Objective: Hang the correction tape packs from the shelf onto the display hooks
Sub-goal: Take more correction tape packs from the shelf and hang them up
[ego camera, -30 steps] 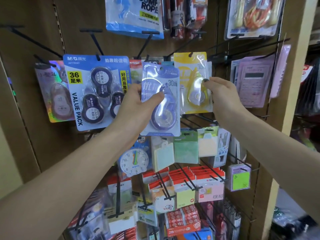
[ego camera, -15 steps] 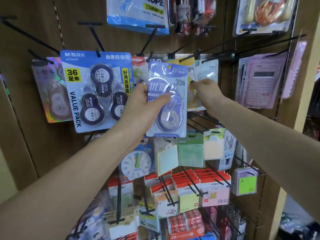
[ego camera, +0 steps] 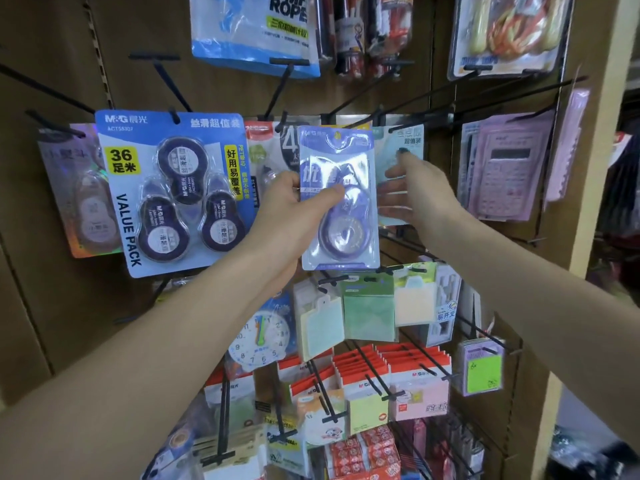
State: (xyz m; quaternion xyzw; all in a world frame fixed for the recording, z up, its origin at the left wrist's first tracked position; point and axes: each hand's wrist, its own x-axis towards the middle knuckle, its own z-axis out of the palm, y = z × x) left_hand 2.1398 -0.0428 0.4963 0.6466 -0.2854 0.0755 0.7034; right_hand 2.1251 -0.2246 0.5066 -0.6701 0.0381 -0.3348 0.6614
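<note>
My left hand [ego camera: 294, 206] pinches a purple correction tape pack [ego camera: 337, 202] by its left edge, thumb on the front, holding it upright before the hooks. Its hang hole sits just below a black display hook [ego camera: 349, 124]. My right hand [ego camera: 412, 195] is beside the pack's right edge, fingers spread and relaxed, in front of a pale blue-green pack [ego camera: 407, 147] hanging behind. It holds nothing. A large blue value pack [ego camera: 173, 192] with three dark tape dispensers hangs to the left.
Long black hooks stick out toward me across the brown panel. A pink calculator pack [ego camera: 502, 168] hangs right, jump ropes [ego camera: 256, 32] above, sticky notes [ego camera: 367, 310] and a toy clock [ego camera: 259, 334] below. A wooden upright [ego camera: 595, 133] bounds the right side.
My right hand let go of the yellow pack, which is no longer seen, and now hovers open beside the purple pack. My left hand raised the purple pack toward the hook.
</note>
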